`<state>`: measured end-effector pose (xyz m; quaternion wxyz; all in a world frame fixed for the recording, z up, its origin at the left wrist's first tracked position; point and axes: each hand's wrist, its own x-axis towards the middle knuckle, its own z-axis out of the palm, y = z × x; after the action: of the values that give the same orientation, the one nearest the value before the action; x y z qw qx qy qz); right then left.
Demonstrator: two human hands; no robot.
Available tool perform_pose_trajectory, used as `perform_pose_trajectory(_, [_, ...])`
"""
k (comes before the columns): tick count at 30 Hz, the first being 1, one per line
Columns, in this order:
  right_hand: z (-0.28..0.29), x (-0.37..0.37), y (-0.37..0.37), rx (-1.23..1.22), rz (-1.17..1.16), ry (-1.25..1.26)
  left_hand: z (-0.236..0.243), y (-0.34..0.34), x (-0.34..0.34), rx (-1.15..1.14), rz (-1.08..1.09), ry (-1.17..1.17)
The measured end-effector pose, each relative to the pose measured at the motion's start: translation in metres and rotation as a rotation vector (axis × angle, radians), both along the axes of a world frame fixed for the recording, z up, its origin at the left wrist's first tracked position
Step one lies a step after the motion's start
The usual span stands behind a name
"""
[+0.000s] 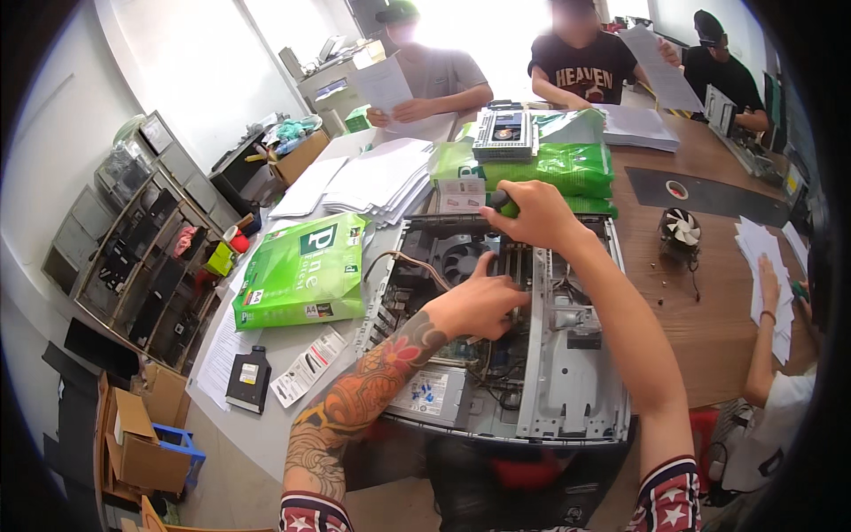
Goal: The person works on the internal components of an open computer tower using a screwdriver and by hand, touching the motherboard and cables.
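An open desktop computer case (533, 355) lies in front of me with its insides showing. My left hand (483, 306) reaches into it, its fingers apart, over the board beside a black cooling fan (463, 260). At the far edge of the case, my right hand (542, 215) is closed around the dark green and black handle of a screwdriver (503, 204). The tool's tip is hidden from view. A metal power supply (434, 395) sits in the near left corner of the case, and loose cables (409, 258) arch over its left side.
Green paper packs (306, 270) lie left of and behind the case; a drive cage (505, 136) rests on the far one. Paper stacks (377, 177), a black flat part (249, 379), a round fan cooler (680, 230) and a tape roll (676, 190) surround it. Several people sit around the table.
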<state>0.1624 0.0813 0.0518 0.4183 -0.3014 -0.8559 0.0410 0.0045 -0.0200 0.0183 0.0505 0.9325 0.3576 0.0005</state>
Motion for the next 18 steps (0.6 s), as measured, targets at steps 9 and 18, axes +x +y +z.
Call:
perform_pose_trajectory(9, [-0.0014, -0.0016, 0.0015, -0.049, -0.017, -0.071, -0.0084, 0.0022, -0.0041, -0.004, 0.001, 0.014])
perform_pose_trajectory(18, [-0.0025, -0.0013, 0.0011, -0.058, -0.025, -0.074, -0.0050, 0.0023, 0.0012, -0.031, 0.017, 0.013])
